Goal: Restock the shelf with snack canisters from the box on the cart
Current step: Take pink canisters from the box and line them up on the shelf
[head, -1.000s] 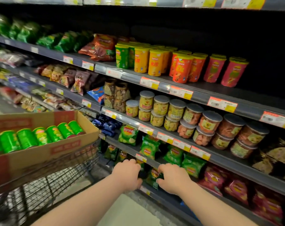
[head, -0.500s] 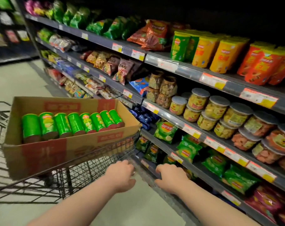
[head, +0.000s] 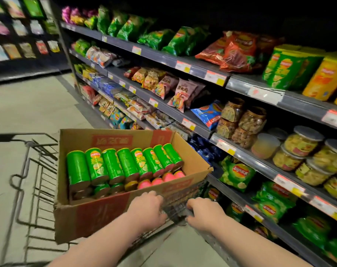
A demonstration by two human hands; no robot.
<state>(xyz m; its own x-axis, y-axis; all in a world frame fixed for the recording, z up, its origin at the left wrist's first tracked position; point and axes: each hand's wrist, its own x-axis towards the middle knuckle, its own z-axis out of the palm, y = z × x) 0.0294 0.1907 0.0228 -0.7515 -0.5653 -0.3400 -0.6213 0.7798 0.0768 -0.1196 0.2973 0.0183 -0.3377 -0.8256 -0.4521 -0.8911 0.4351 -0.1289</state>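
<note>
An open cardboard box [head: 98,216] rides on a black wire cart [head: 34,170]. Several green snack canisters [head: 113,166] lie side by side in it, and a lower layer shows pink lids [head: 163,178]. My left hand [head: 146,209] has its fingers curled over the cart's near wire rim, right beside the box's front right corner. My right hand [head: 204,214] grips the same rim a little further right. Green shelf canisters [head: 285,68] and yellow shelf canisters [head: 325,78] stand upright on the upper shelf [head: 260,93] at right.
The shelving runs along the right side, close to the cart. It holds chip bags [head: 237,174], clear jars with grey lids [head: 302,143] and snack packs [head: 181,93]. Open grey floor [head: 29,105] lies to the left and ahead, with another rack [head: 19,35] at far left.
The view swung left from the shelf to the cart. Both hands came away from the lower shelf and now hold the cart's rim, and the box shows much closer.
</note>
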